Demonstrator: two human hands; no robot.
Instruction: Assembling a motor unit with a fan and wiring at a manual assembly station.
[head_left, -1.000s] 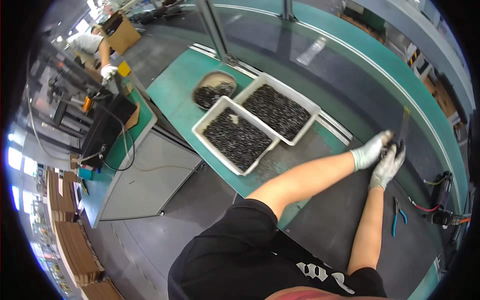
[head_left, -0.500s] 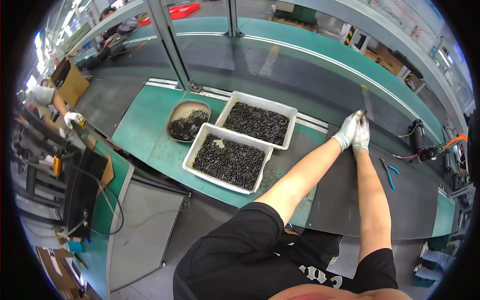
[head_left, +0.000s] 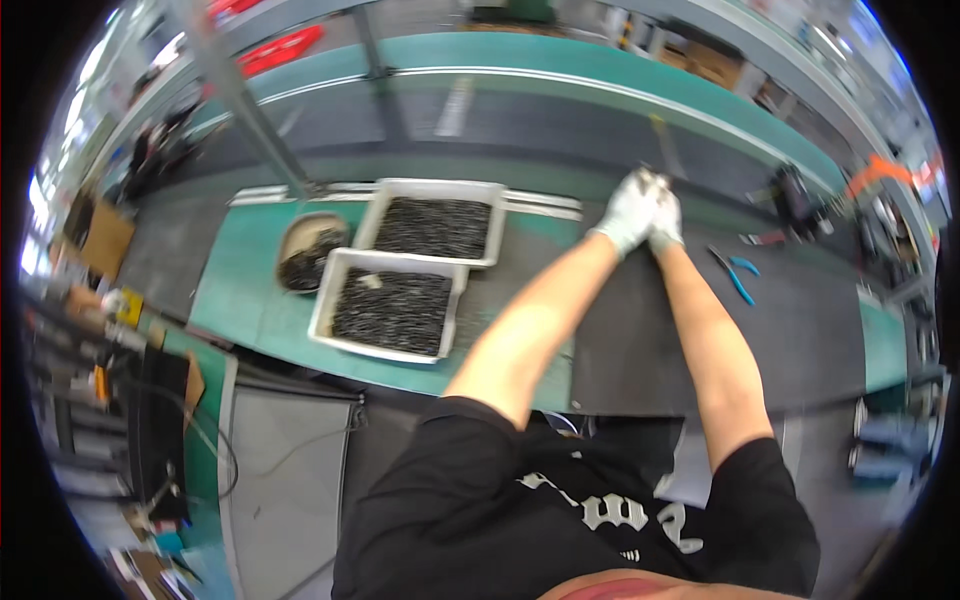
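Note:
My left hand (head_left: 628, 212) and my right hand (head_left: 665, 217), both in pale work gloves, meet over the far side of the dark mat. Their fingers are closed together at the tips, which look dark. Whatever they may hold is blurred and too small to make out. Right of my right hand lies a pair of pliers (head_left: 742, 287) with blue handles. To the left stand two white bins, a far one (head_left: 440, 185) and a near one (head_left: 372, 351), both filled with small black parts. A rounded beige tub (head_left: 290, 243) beside them holds loose dark pieces.
A dark motor-like device (head_left: 793, 205) with an orange cable (head_left: 880, 176) sits at the right. A metal upright (head_left: 245, 110) rises behind the table (head_left: 235, 275). At the far left another person's gloved hand (head_left: 112, 303) is near a cardboard box (head_left: 105, 240).
The whole view has swung, so bins, pliers and hands appear farther left, with motion blur. My hands stay pressed together over the mat.

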